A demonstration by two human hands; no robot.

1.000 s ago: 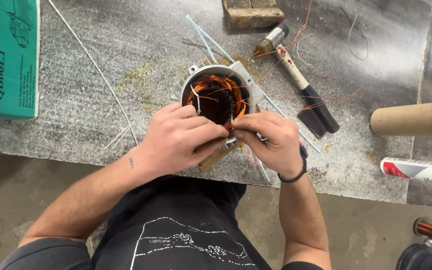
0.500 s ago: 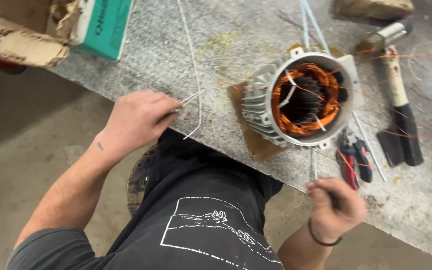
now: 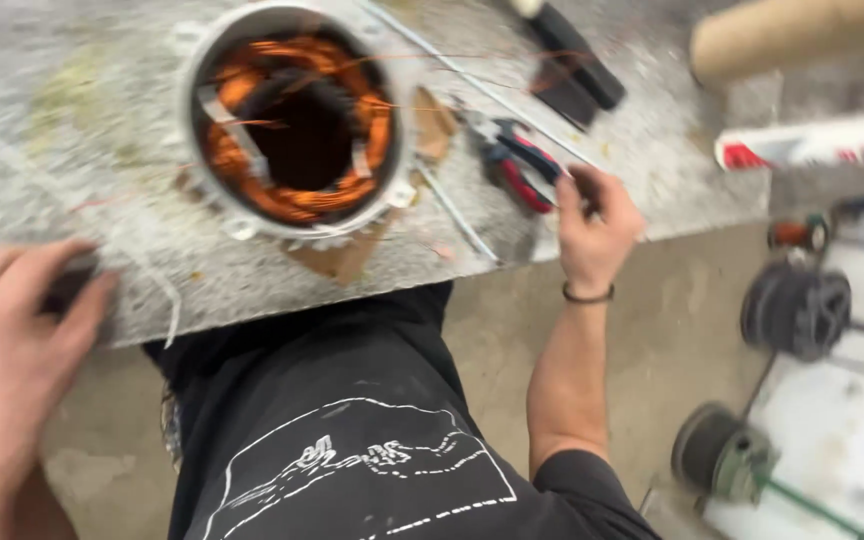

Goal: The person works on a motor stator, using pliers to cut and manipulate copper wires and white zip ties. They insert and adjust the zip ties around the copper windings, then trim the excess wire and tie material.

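Grey bench (image 3: pixel 72 120): right hand (image 3: pixel 592 235) has come up beside the pliers (image 3: pixel 517 165), fingers curled, handles angling away from stator (image 3: pixel 292 125); left hand (image 3: pixel 12 340) spread.

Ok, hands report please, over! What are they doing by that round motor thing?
Left hand at the table edge, on a thin white strip. Right hand beside the red-handled pliers. Stator with copper windings untouched, nothing blocking it.

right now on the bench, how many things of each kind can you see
motor stator with copper windings: 1
red-handled pliers: 1
black tool handle: 1
thin white rods: 2
cardboard tube: 1
white and red tube: 1
total: 7
The right hand is nearest the pliers; the left hand rests at the bench edge.
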